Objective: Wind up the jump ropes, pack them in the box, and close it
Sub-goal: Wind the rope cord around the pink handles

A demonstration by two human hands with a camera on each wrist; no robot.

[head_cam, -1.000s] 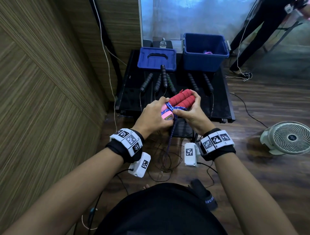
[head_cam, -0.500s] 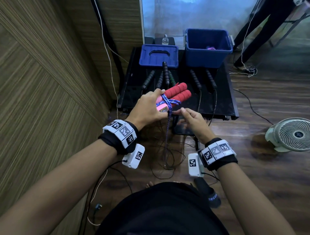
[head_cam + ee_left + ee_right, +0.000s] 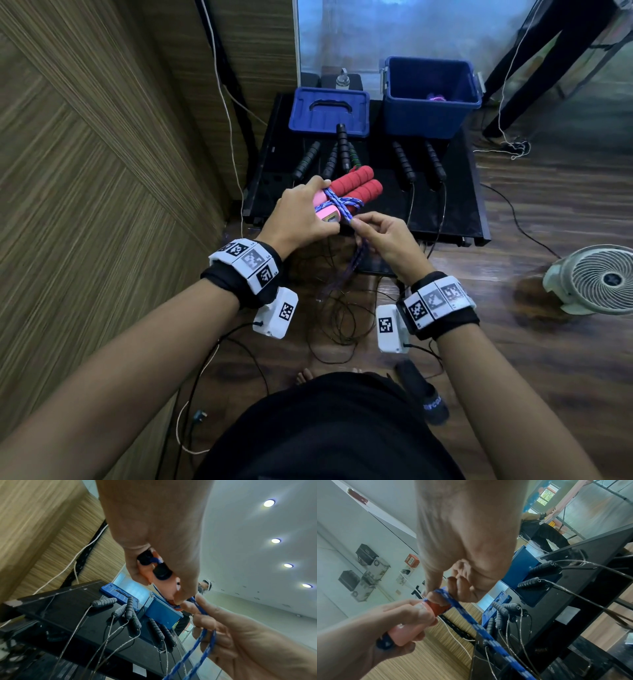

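Above the front edge of the black counter (image 3: 455,205), the left hand (image 3: 301,216) holds the two red handles (image 3: 356,186) of a jump rope side by side, its fingers curled around their pink ends. Several turns of the blue rope (image 3: 337,205) already cross over the handles. The right hand (image 3: 387,240) is just beside the left one and pinches the blue rope between thumb and fingers (image 3: 436,599); from there the rope hangs down in a loose loop toward the floor. On the counter lie black-handled jump ropes (image 3: 342,154) with thin cords that fall over the front edge. Behind them stands the open blue box (image 3: 428,113), with something pink and purple at the bottom, and the blue lid (image 3: 329,113) lies flat at its left. At the right, on the wooden floor, stands a small white fan (image 3: 596,279).
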